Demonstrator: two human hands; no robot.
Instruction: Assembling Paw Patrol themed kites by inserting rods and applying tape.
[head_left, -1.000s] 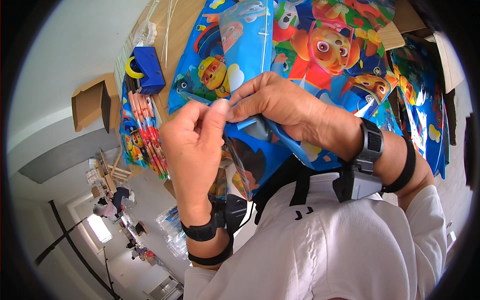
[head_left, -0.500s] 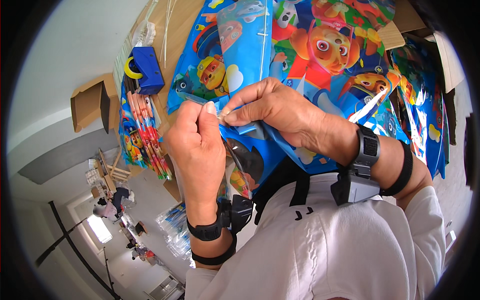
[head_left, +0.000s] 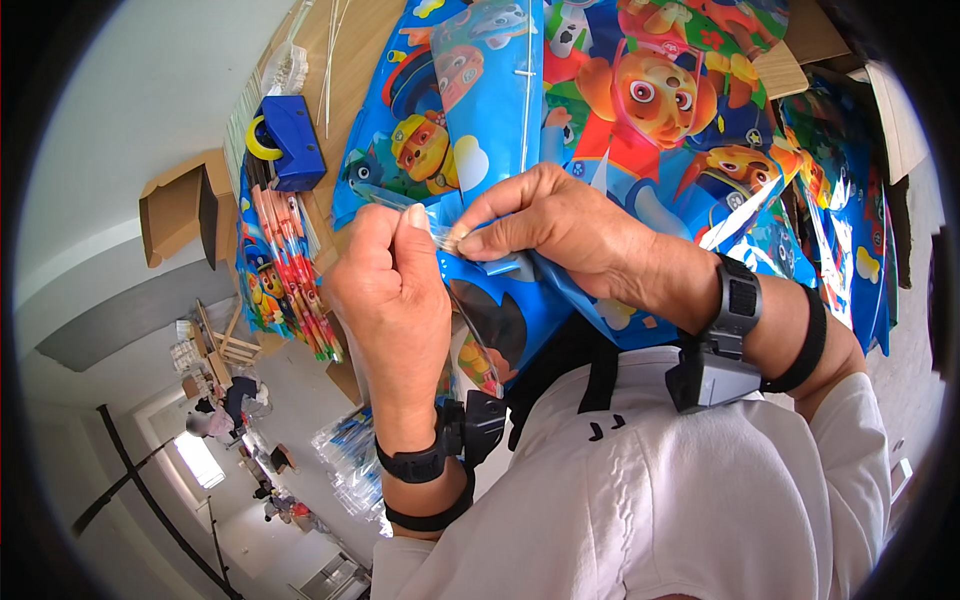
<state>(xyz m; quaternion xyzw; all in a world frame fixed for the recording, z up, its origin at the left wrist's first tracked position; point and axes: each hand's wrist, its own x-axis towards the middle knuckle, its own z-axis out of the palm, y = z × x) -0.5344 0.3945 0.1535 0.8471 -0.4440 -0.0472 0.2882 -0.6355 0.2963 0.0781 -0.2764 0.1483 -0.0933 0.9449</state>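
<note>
My left hand (head_left: 395,295) is closed, thumb on top, pinching a piece of clear plastic film (head_left: 439,233). Opposite it, my right hand (head_left: 575,228) grips the film's other side between thumb and fingertips. A short stretch of film shows in the small gap between the hands. Beneath and beyond them spreads a glossy blue plastic sheet (head_left: 425,150) printed with cartoon dogs. A folded strip of it lies in front of my right fingertips. Whether the clear film is joined to the printed sheet, I cannot tell.
A blue tape dispenser (head_left: 298,150) with a yellow roll stands at left on the wooden table (head_left: 350,70), near thin white sticks (head_left: 333,60). Rolled printed pieces (head_left: 290,265) lie below it. Open cardboard box (head_left: 180,215) farther left; clear packages (head_left: 350,465) lower down. A person (head_left: 215,415) is far off.
My right hand has shifted slightly right and down, away from the left. More clear film now shows between my fingertips. The left hand has hardly moved.
</note>
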